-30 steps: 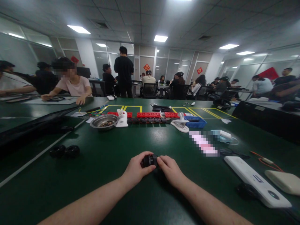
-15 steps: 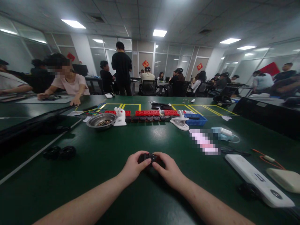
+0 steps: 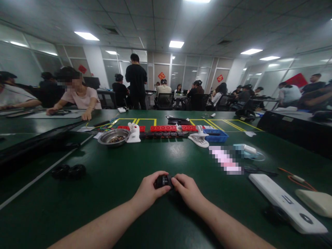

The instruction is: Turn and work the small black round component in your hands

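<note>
My left hand (image 3: pixel 149 189) and my right hand (image 3: pixel 187 189) meet at the middle of the green table (image 3: pixel 116 180), low over its surface. Both grip a small black round part (image 3: pixel 163 181) between their fingertips. The part's pale face points toward me; most of it is hidden by my fingers. Both forearms reach in from the bottom edge.
Two black rings (image 3: pixel 68 171) lie at the left. Farther back stand a metal bowl (image 3: pixel 114 136), white clamps (image 3: pixel 199 138), a row of red and black blocks (image 3: pixel 166 129) and a blue tray (image 3: pixel 216 135). White devices (image 3: pixel 285 202) lie right. Other people sit at tables behind.
The small black part has been turned between my fingers while both hands stayed together at the same spot. The camera view shifted slightly up and down.
</note>
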A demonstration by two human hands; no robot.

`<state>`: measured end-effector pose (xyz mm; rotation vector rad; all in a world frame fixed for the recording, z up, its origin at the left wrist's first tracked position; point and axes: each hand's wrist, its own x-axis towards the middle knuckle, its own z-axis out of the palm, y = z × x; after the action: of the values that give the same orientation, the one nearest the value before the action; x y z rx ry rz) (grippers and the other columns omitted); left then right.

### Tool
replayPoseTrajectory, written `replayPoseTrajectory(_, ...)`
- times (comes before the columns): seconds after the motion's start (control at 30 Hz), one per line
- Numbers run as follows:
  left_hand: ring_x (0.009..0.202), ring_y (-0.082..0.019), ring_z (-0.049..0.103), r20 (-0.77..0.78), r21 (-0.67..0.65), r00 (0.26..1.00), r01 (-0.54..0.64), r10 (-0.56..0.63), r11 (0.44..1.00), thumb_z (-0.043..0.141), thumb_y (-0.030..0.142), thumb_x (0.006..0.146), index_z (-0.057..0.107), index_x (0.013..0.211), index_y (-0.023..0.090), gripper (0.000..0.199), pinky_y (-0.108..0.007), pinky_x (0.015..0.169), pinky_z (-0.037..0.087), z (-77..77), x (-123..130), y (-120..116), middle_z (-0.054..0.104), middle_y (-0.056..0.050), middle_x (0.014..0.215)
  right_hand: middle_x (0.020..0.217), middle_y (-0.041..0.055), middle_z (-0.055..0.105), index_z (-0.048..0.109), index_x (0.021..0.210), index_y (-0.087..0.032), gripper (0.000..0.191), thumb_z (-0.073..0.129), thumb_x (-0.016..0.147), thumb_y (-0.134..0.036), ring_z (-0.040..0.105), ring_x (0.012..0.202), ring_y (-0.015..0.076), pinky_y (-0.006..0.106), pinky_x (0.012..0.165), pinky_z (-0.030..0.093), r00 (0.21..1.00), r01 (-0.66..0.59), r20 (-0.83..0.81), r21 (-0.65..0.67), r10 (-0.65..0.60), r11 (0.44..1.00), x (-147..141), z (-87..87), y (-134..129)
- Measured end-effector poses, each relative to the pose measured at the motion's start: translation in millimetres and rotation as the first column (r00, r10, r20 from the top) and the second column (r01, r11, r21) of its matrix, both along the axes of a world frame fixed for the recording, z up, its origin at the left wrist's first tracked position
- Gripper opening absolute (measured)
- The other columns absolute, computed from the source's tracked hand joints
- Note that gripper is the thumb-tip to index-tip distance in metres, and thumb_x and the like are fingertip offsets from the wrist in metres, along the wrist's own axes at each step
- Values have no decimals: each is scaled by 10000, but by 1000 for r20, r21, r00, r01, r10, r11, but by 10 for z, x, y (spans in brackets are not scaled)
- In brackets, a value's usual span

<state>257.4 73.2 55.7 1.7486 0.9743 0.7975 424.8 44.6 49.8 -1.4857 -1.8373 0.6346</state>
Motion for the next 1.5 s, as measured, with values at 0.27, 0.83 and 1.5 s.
replayPoseTrajectory(0.27, 521, -107, 514, 171, -230, 984, 93, -54, 969, 558, 440, 670, 513, 947, 103, 439, -232, 491, 422, -120, 19, 147, 571, -44, 758, 760, 11, 530, 542, 855, -165, 221, 622, 678, -272, 470, 721, 141, 248, 659, 352, 999, -1, -40, 61, 4, 998, -28, 67, -63)
replayPoseTrajectory(0.83, 890, -201, 531, 39, 29, 999, 5, -6, 1000, 607, 350, 654, 539, 992, 168, 390, -299, 786, 412, -27, -8, 40, 576, -61, 964, 664, 16, 513, 530, 671, -144, 332, 380, 833, -392, 458, 660, 134, 242, 602, 338, 1000, -21, -9, 36, 22, 999, 6, -25, -7)
replayPoseTrajectory(1.5, 844, -189, 544, 36, -19, 999, 10, -10, 1000, 578, 363, 675, 545, 963, 168, 349, -296, 762, 421, -59, 8, 84, 584, -52, 920, 667, 23, 525, 549, 674, -142, 371, 352, 850, -403, 463, 680, 138, 254, 630, 351, 1000, -5, 22, 51, 4, 999, -1, -53, 31)
